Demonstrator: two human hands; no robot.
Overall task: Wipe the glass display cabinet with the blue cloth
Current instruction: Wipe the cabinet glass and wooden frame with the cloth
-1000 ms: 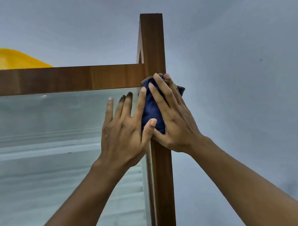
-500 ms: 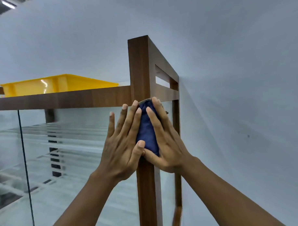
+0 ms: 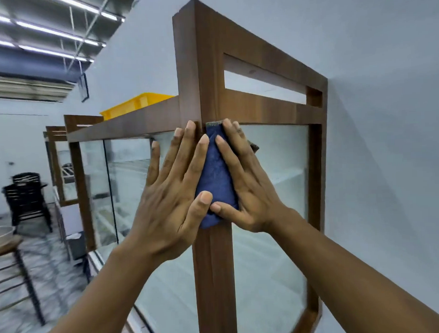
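Head view: left hand [image 3: 170, 205], right hand [image 3: 249, 190] — both flat — press blue cloth [image 3: 215, 176] onto cabinet post [image 3: 213, 278] (grey wall [image 3: 386, 135] behind).

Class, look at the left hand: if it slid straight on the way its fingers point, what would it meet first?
The wooden top rail. The left hand points upward, and its longest fingertips seem to reach it.

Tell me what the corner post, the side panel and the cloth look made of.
Corner post: wood or wood-look laminate, brown grain, satin sheen; which one I can't tell. Side panel: clear glass, shelves visible through it, faint reflections. Blue cloth: soft fabric, matte, slightly fuzzy, bunched into folds; possibly microfibre.
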